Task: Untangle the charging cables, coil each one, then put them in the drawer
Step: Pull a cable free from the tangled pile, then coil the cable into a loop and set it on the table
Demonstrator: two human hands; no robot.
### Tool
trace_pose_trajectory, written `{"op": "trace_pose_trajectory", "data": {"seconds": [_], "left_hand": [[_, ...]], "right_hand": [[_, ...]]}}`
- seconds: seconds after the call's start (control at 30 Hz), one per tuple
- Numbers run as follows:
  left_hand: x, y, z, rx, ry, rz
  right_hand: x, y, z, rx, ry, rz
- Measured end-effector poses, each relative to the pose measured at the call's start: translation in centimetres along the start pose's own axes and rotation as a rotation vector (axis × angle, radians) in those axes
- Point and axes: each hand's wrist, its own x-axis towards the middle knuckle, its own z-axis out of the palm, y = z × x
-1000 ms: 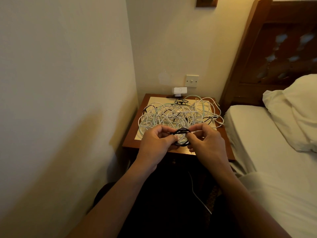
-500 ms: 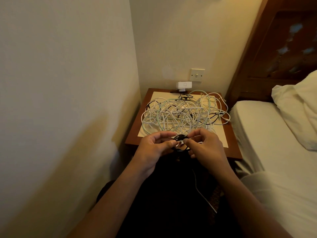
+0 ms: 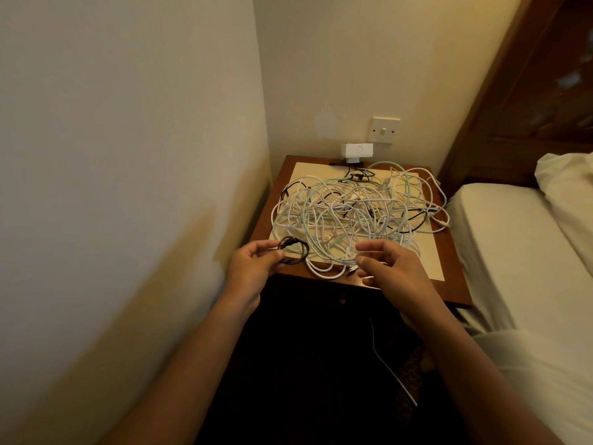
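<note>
A tangled heap of white, pale green and black charging cables point(image 3: 356, 213) covers the top of a wooden bedside table point(image 3: 455, 284). My left hand point(image 3: 253, 268) pinches a small coiled black cable point(image 3: 293, 250) over the table's front left corner. My right hand point(image 3: 391, 268) hovers over the front edge of the table, fingers loosely curled, holding nothing. The drawer front below the table top is in dark shadow, and I cannot tell whether it is open or closed.
A cream mat point(image 3: 430, 261) lies under the cables. A white plug adapter point(image 3: 358, 152) and a wall switch point(image 3: 385, 129) sit behind the table. The wall is close on the left, a bed point(image 3: 513, 252) with a pillow on the right. A thin white cable point(image 3: 391, 370) hangs below.
Both hands held the black coil together before. Now my right hand has let go and moved right, and my left hand has carried the coil left.
</note>
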Motion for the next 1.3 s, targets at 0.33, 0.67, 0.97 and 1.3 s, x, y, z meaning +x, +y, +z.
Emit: {"op": "trace_pose_trajectory", "data": {"seconds": [0.33,0.67,0.97,1.3], "left_hand": [[7.7,-4.2,-3.5,0.269,0.269,-0.042],[7.3,-2.4,-3.8,0.748,0.247,0.26],[5.9,3.7,0.9,0.586,0.007,0.492],[7.8,6.7,5.1,0.648,-0.155,0.532]], "right_hand": [[3.3,1.0,-0.6,-0.053,0.039,0.014],[5.3,-0.2,-0.6,-0.09,0.062,-0.065],[7.0,-2.9,-2.1,-0.248,0.105,-0.182],[16.0,-3.0,-2.6,-1.427,-0.042,-0.424]]}}
